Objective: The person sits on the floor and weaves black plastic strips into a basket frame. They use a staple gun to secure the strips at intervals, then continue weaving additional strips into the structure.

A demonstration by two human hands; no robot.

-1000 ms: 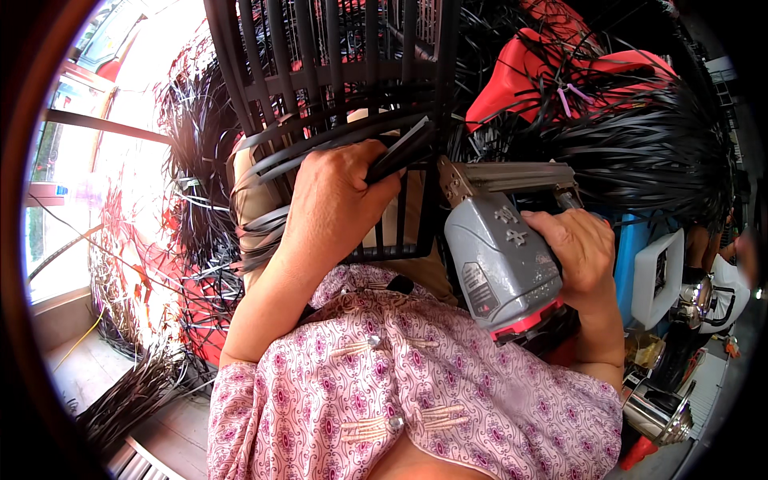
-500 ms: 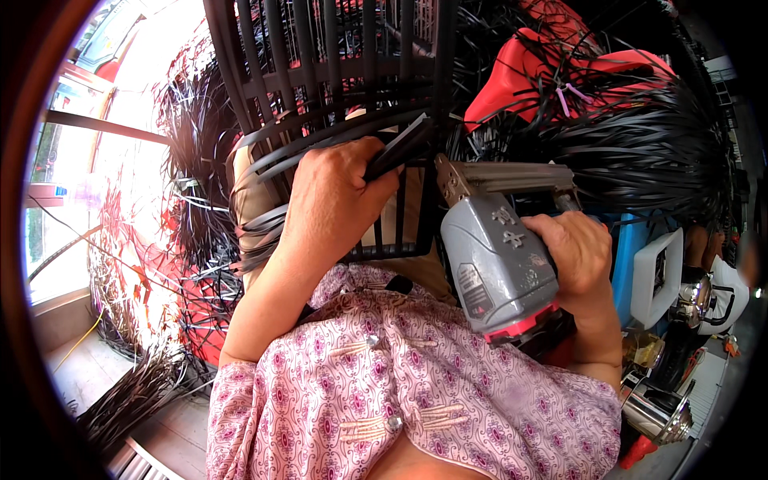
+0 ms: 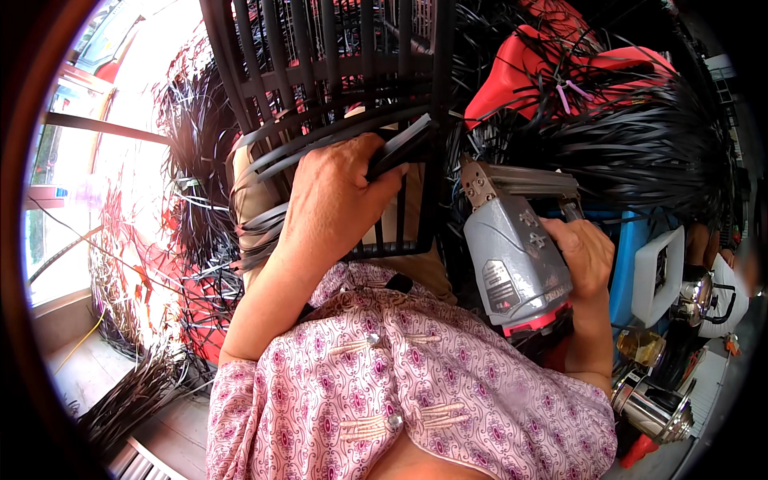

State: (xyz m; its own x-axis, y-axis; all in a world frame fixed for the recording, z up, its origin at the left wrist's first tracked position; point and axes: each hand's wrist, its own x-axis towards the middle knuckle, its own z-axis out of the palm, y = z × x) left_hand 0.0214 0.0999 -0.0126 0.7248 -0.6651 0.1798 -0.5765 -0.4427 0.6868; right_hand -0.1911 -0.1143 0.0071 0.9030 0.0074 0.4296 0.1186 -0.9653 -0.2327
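A black slatted frame (image 3: 326,68) stands in front of me, its lower part resting over my lap. My left hand (image 3: 330,192) is closed around a bundle of flat black plastic strips (image 3: 406,144) at the frame, their cut ends pointing up and right. Other strips curve leftward from the same hand. To the right of the frame, a grey staple gun (image 3: 512,256) with a red-edged base is gripped in my right hand (image 3: 582,254). Its metal nose (image 3: 478,184) stands apart from the frame's right post. The fingers around the handle are partly hidden behind the tool.
Heaps of loose black strips lie left (image 3: 196,136) and right (image 3: 648,144) of the frame. A red plastic chair (image 3: 504,76) sits behind the right heap. Lower right are a white plastic container (image 3: 642,288) and a shiny metal pot (image 3: 652,408).
My right hand has drawn the staple gun a little to the right, away from the frame. My left hand keeps its hold on the strips in nearly the same place.
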